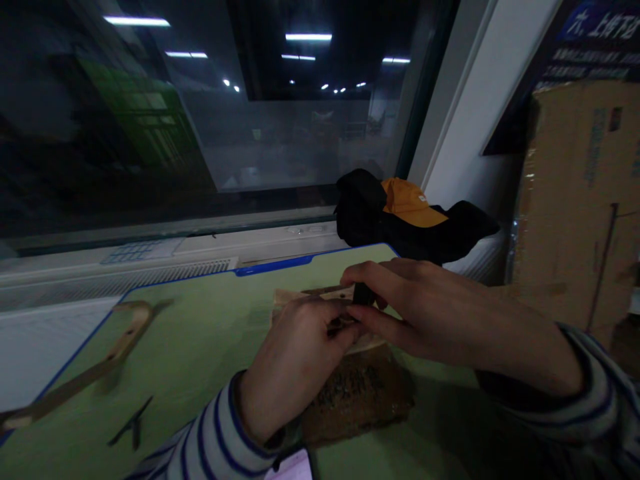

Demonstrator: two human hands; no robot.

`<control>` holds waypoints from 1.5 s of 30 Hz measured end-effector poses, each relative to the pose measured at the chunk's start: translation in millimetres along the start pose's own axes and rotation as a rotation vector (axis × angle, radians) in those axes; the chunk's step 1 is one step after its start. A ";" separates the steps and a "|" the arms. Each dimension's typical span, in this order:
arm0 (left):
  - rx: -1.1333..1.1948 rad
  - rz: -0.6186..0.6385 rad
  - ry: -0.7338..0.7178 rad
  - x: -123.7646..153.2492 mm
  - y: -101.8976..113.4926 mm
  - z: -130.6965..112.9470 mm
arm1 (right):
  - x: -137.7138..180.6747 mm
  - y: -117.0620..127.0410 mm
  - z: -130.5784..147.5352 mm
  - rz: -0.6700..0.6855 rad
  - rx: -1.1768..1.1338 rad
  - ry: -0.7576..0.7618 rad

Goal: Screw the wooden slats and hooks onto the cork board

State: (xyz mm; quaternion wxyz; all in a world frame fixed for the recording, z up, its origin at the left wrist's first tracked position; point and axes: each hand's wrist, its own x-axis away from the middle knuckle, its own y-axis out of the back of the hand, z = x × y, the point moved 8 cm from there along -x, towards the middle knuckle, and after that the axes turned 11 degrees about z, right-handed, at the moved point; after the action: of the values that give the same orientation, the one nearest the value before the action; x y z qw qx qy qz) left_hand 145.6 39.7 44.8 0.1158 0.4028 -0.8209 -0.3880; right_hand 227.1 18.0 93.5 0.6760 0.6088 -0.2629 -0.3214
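Note:
My left hand (305,353) is closed, thumb and fingers bent together over a pale wooden piece (284,300). What its fingertips grip is hidden. My right hand (435,310) comes in from the right, its thumb and forefinger closed around a small dark block-like object (363,294). The fingertips of both hands nearly meet above the wooden piece. Beneath them lies a brown slab (357,400) with dark markings, perhaps cardboard, partly covered by my left hand and wrist.
A curved wooden piece (127,337) and a small dark tool-like item (132,423) lie left on the pale green board (215,333). A phone (293,467) shows at the bottom edge. Behind are an orange cap (413,203) on black cloth and a window; a cardboard box (575,213) stands right.

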 end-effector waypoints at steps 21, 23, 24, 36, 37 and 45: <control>0.009 -0.005 0.022 0.0 3.9 0.1 | 2.5 5.8 5.1 -0.102 0.029 0.088; 0.005 -0.012 0.011 0.2 4.0 -0.8 | 1.9 5.5 4.5 -0.094 0.022 0.078; 0.004 -0.013 0.009 0.4 3.8 -0.8 | 1.6 5.5 4.2 -0.093 0.022 0.074; 0.079 -0.012 -0.004 2.6 1.5 2.4 | 3.2 5.4 1.9 -0.127 0.048 0.078; 0.078 -0.009 0.006 2.5 1.0 3.6 | 4.1 6.2 2.7 -0.143 0.053 0.091; 0.073 0.024 0.000 0.8 -0.3 0.9 | 5.9 8.3 9.6 -0.185 0.031 0.156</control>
State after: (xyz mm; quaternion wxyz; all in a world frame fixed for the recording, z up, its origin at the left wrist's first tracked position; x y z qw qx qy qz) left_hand 144.8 39.5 43.9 0.1057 0.3970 -0.8393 -0.3561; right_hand 224.7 7.7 102.7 0.6525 0.6638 -0.1571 -0.3300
